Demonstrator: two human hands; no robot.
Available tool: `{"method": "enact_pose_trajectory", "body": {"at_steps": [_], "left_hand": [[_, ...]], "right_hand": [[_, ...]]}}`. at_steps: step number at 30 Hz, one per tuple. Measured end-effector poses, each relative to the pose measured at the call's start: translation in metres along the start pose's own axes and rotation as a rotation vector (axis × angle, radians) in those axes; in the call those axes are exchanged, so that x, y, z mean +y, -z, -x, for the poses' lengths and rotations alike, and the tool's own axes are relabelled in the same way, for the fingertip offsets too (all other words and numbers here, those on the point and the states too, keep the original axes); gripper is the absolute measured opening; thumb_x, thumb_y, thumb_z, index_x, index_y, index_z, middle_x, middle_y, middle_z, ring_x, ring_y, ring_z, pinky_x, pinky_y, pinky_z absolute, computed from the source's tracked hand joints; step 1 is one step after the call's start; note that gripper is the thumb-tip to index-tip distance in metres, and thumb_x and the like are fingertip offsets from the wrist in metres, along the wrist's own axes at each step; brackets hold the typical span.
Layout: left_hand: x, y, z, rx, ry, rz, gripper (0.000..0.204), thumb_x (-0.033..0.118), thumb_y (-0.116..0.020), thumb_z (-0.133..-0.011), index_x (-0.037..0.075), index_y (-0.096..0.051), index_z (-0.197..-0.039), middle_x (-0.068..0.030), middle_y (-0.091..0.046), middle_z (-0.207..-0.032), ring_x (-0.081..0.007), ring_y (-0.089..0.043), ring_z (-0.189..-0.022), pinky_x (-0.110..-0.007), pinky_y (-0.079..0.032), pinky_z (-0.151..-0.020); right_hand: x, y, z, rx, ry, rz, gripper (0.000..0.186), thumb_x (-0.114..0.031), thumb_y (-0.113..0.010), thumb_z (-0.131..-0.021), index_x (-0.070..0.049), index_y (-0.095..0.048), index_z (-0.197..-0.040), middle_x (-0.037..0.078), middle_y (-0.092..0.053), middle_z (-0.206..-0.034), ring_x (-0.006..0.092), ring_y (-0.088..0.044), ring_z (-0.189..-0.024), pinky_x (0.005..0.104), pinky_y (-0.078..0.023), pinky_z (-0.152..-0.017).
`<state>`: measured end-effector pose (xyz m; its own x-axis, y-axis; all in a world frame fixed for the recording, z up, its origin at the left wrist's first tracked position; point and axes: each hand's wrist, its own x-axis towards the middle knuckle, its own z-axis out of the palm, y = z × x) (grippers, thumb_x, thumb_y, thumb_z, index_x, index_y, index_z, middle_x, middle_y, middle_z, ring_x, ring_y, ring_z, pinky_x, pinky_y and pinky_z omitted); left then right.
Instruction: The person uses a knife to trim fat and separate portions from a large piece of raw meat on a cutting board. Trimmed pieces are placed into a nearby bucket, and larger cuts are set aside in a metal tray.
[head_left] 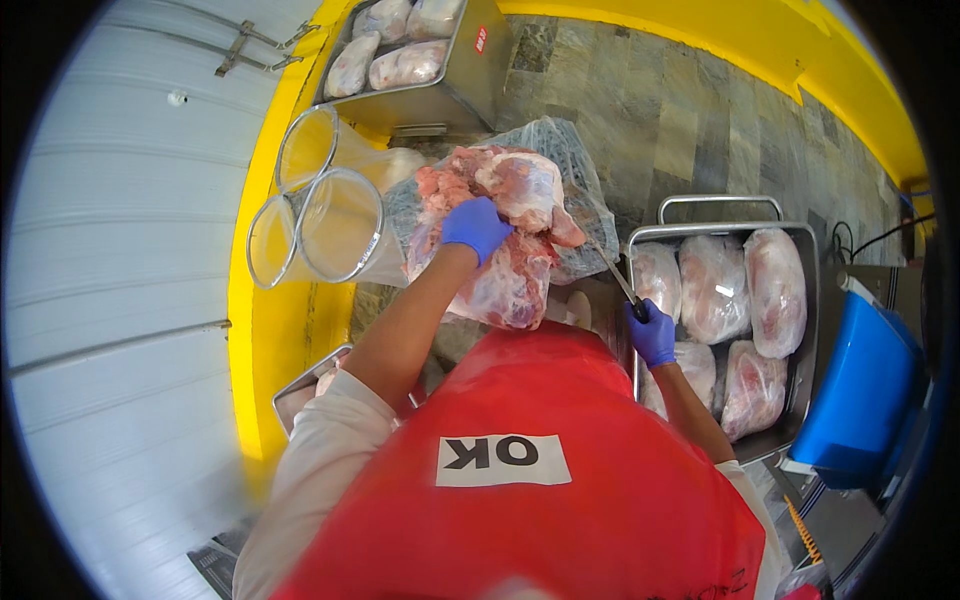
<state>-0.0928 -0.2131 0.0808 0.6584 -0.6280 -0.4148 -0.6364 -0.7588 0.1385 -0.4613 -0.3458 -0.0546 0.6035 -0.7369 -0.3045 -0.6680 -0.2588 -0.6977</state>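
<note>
My left hand (pixel 478 229), in a blue glove, grips a large piece of raw meat (pixel 505 285), its fingertips partly sunk into it. The meat is pink and red with white fat, and lies on clear plastic wrap (pixel 582 200) in front of my red apron. Off to the right, my right hand (pixel 653 333), also gloved in blue, is closed round the black handle of a knife (pixel 617 277). The blade slants up and left, its tip close to the right edge of the meat.
On the right, a metal tub (pixel 815 330) with a bar handle holds several wrapped meat pieces (pixel 714 290). Another metal bin (pixel 480 70) of wrapped meat stands at the far left. Clear sleeves on metal hoops (pixel 341 225) stand left of the meat. A blue panel (pixel 865 385) is far right.
</note>
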Motion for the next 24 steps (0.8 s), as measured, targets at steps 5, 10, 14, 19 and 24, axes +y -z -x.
{"method": "enact_pose_trajectory", "body": {"at_steps": [5, 10, 14, 19, 24], "left_hand": [[-0.004, -0.014, -0.020, -0.010, 0.076, 0.018, 0.053, 0.050, -0.082, -0.082, 0.002, -0.080, -0.104, -0.0248, -0.076, -0.109, -0.0427, -0.074, -0.103, -0.049, -0.059, -0.093], [-0.006, -0.025, -0.034, -0.048, 0.159, 0.066, 0.046, 0.035, -0.084, -0.079, 0.001, -0.079, -0.111, -0.0265, -0.076, -0.114, -0.0422, -0.074, -0.106, -0.049, -0.059, -0.093], [-0.029, -0.030, -0.038, -0.093, -0.036, 0.110, 0.035, 0.030, -0.081, -0.083, -0.001, -0.080, -0.099, -0.0233, -0.078, -0.104, -0.0385, -0.076, -0.092, -0.047, -0.059, -0.080], [-0.040, -0.010, -0.013, -0.248, 0.213, 0.878, 0.020, 0.024, -0.081, -0.088, 0.005, -0.078, -0.089, -0.0061, -0.069, -0.078, -0.0165, -0.062, -0.063, -0.032, -0.049, -0.058], [-0.055, 0.008, 0.016, -0.167, 0.169, 1.112, 0.015, 0.022, -0.079, -0.093, 0.008, -0.076, -0.089, 0.0004, -0.061, -0.071, -0.0107, -0.052, -0.058, -0.027, -0.042, -0.053]], "right_hand": [[0.000, -0.004, 0.020, 0.024, 0.018, -0.069, 0.034, -0.040, -0.077, -0.094, -0.006, -0.072, -0.093, 0.023, -0.071, -0.080, 0.0454, -0.071, -0.079, 0.0503, -0.056, -0.067], [-0.009, 0.006, 0.024, -0.082, 0.050, 0.045, 0.035, -0.044, -0.076, -0.094, -0.009, -0.074, -0.101, 0.022, -0.074, -0.084, 0.0445, -0.073, -0.081, 0.0516, -0.058, -0.070], [-0.024, 0.027, 0.023, -0.196, 0.104, 0.101, 0.043, -0.048, -0.073, -0.095, -0.009, -0.072, -0.112, 0.021, -0.076, -0.091, 0.0447, -0.073, -0.085, 0.0523, -0.059, -0.076], [-0.034, 0.051, 0.015, -0.318, 0.168, 0.022, 0.052, -0.049, -0.071, -0.097, -0.004, -0.070, -0.122, 0.025, -0.076, -0.102, 0.0448, -0.073, -0.095, 0.0506, -0.059, -0.084], [-0.060, 0.089, -0.001, -0.564, 0.138, -0.054, 0.052, -0.045, -0.070, -0.101, -0.003, -0.068, -0.132, 0.024, -0.076, -0.102, 0.0389, -0.075, -0.092, 0.0441, -0.058, -0.086]]}}
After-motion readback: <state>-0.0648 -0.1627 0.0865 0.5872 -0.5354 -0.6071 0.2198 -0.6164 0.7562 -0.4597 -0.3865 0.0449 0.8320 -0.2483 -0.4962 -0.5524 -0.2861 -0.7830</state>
